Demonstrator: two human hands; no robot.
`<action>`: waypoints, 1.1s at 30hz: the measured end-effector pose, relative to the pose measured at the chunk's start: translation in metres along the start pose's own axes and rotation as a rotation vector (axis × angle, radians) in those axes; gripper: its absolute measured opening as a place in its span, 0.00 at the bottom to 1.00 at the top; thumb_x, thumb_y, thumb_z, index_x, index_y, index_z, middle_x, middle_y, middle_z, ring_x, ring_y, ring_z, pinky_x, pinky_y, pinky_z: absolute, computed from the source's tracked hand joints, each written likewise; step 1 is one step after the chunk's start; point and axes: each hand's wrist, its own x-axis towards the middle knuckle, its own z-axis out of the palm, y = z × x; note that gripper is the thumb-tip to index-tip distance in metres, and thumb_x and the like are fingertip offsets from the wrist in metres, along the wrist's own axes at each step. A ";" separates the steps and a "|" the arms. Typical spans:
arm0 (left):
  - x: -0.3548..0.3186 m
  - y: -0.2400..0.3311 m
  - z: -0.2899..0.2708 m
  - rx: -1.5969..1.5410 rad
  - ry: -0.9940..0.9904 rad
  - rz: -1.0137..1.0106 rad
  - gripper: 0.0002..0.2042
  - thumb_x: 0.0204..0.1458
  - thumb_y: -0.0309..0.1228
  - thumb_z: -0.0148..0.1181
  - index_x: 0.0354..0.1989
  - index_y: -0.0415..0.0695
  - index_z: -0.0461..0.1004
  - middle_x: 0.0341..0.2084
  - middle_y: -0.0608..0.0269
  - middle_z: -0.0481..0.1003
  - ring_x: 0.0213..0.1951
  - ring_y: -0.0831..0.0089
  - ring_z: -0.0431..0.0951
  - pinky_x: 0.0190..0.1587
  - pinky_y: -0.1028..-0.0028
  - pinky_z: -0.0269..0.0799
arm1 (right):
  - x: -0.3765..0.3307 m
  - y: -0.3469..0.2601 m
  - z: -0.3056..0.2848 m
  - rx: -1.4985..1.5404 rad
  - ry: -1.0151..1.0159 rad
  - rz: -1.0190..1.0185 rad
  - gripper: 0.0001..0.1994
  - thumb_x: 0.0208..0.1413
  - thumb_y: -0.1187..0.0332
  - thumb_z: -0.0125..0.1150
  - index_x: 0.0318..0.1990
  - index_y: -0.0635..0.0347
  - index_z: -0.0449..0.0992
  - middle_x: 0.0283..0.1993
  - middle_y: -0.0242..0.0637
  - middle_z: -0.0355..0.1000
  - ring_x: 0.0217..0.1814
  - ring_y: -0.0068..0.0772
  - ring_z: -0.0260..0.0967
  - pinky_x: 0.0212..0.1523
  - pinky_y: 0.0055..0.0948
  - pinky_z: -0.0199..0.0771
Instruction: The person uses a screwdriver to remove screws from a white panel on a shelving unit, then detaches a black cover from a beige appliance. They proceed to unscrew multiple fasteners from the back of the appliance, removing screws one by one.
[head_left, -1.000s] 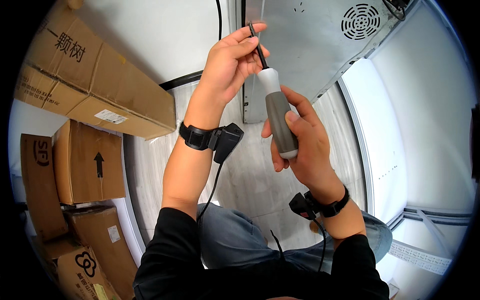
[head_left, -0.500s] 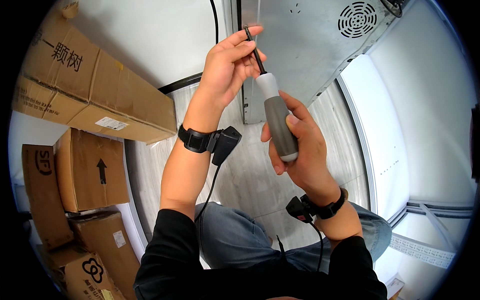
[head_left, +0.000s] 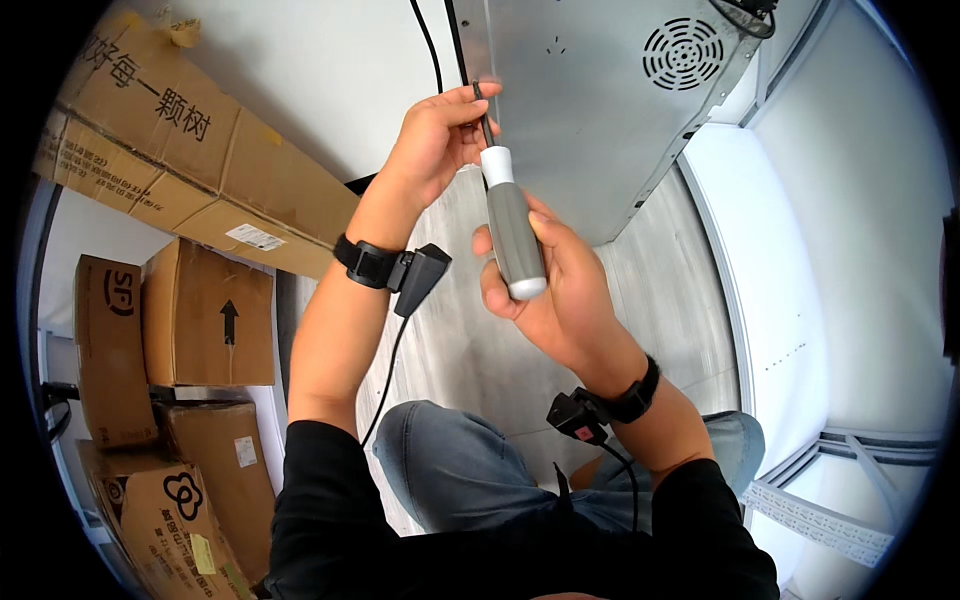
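Observation:
A screwdriver with a grey handle, a white collar and a dark shaft points away from me, tilted slightly left. My right hand is closed around its handle. Near the tip, the fingers of my left hand pinch the shaft. Whether a screw sits on the tip is too small to tell. Beside my left fingertips is the left edge of a grey metal appliance panel, with a round vent grille at its upper right.
Cardboard boxes stand on the left: a long one at the back and several stacked ones nearer. A black cable hangs against the white wall. White panels line the right side above pale wood-look flooring.
Both hands and the screwdriver have shifted left in view, and the screwdriver is more upright. Its tip now lies close to the panel's left edge. The surroundings have shifted slightly too.

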 end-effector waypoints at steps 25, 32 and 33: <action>0.006 0.010 0.024 0.465 0.125 -0.137 0.11 0.60 0.28 0.49 0.49 0.38 0.69 0.28 0.62 0.77 0.26 0.75 0.79 0.27 0.79 0.75 | 0.002 -0.020 -0.051 -0.238 -0.163 0.290 0.29 0.57 0.70 0.53 0.64 0.59 0.49 0.53 0.45 0.65 0.48 0.37 0.71 0.42 0.37 0.78; 0.005 0.009 0.030 0.415 0.158 -0.138 0.12 0.59 0.31 0.52 0.47 0.39 0.70 0.30 0.62 0.76 0.27 0.76 0.78 0.29 0.78 0.75 | 0.004 -0.011 -0.054 -0.649 -0.004 0.166 0.30 0.53 0.73 0.59 0.62 0.63 0.53 0.48 0.42 0.65 0.46 0.31 0.70 0.40 0.33 0.80; 0.005 0.008 0.033 0.428 0.172 -0.135 0.12 0.58 0.32 0.53 0.46 0.39 0.71 0.29 0.63 0.76 0.27 0.76 0.77 0.29 0.78 0.75 | 0.004 -0.010 -0.055 -0.683 0.004 0.165 0.29 0.52 0.71 0.61 0.60 0.64 0.56 0.47 0.41 0.65 0.45 0.29 0.69 0.39 0.31 0.80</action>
